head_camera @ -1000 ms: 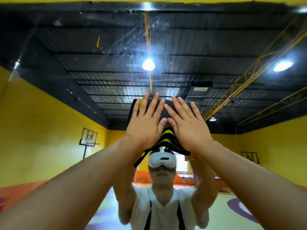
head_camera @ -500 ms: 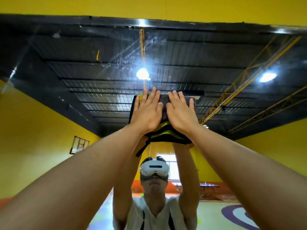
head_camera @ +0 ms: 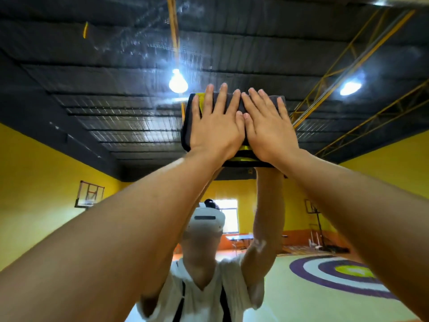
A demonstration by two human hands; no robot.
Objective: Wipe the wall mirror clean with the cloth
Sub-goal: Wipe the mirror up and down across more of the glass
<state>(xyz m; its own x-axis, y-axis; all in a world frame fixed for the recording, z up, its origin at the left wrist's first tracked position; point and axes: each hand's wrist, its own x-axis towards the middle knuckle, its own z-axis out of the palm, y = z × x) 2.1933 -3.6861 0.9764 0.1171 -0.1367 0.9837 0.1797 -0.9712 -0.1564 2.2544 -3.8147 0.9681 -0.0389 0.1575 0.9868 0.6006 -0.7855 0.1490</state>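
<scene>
Flat under both hands (head_camera: 241, 131), cloth (head_camera: 186, 126).

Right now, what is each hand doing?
Left hand: open, palm flat, pressing the folded cloth against the wall mirror.
Right hand: open, flat on the same cloth.

Both arms are raised and extended forward and upward, forearms bare and converging toward the centre of the view. The left hand (head_camera: 214, 126) is flat, palm forward, fingers straight and slightly spread, pointing up. The right hand (head_camera: 269, 129) is in the same flat pose, fingers straight and angled slightly left. The two hands sit side by side at equal height, thumbs and index fingers touching. Both palms press against the cloth (head_camera: 186, 122); neither hand curls around it.
</scene>
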